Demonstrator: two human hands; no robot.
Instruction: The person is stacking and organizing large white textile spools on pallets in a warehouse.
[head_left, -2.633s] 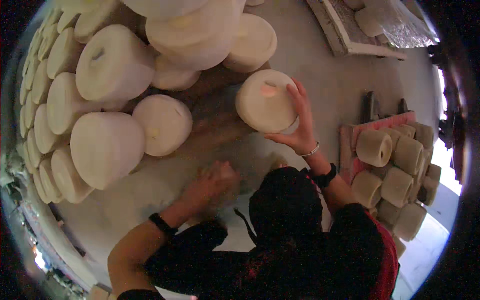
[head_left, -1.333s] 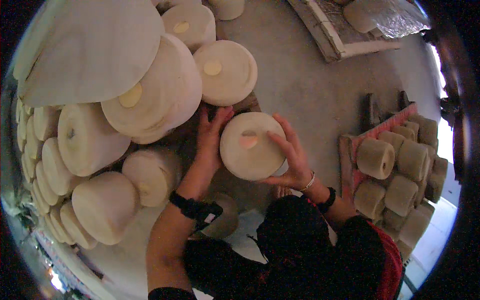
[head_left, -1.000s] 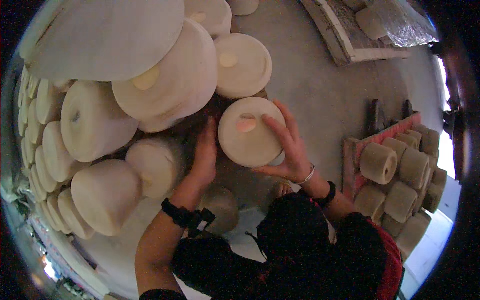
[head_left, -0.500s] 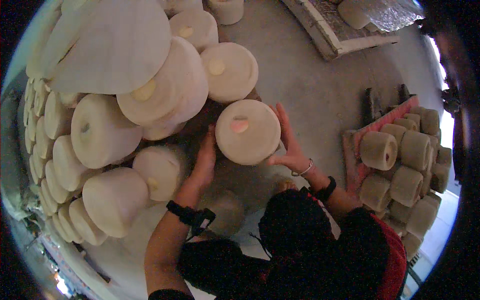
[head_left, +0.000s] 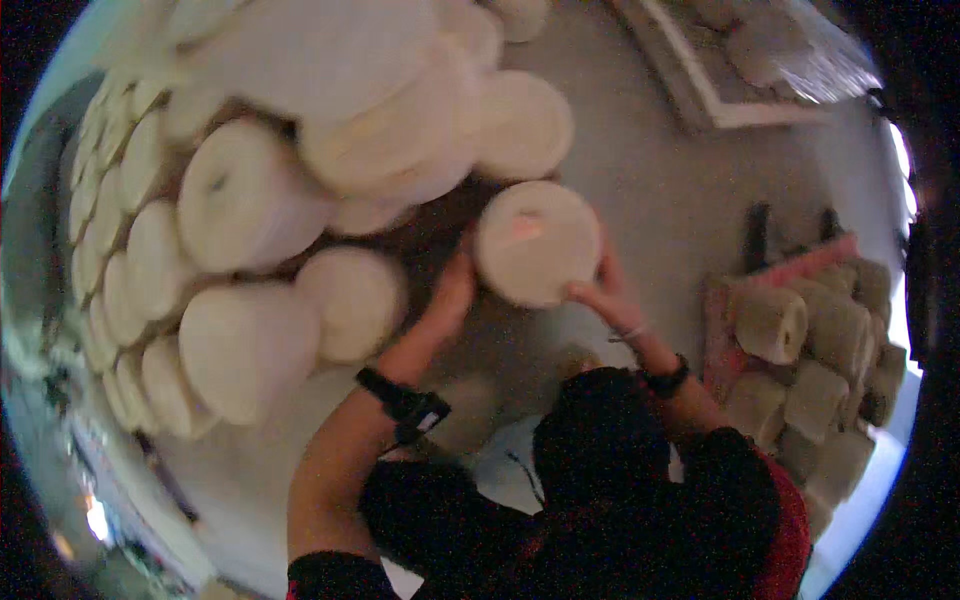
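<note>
A round cream-white yarn cone (head_left: 540, 255) with a pinkish core end on its upper face is held between my two hands. My left hand (head_left: 455, 288) presses along its left side, fingers partly hidden behind it. On the opposite side my right hand (head_left: 607, 288) wraps the edge, its thumb on the front rim. Close beyond it lies another white cone (head_left: 525, 125), and to the left of my left hand a further cone (head_left: 352, 305) rests against the stack. Motion blurs the picture, so winding detail does not show.
Many large white cones (head_left: 250, 345) are piled along the left, partly under a pale sheet (head_left: 310, 60). At the right, greyish-beige cones (head_left: 815, 400) stand on a red pallet (head_left: 720, 330). A wooden pallet (head_left: 690, 75) with plastic-wrapped goods (head_left: 825, 70) lies far right on the grey floor (head_left: 650, 170).
In the picture, the held cone and both hands sit farther right and slightly higher. The surrounding piles have also shifted, as the view has moved. Both hands keep their hold on the cone.
</note>
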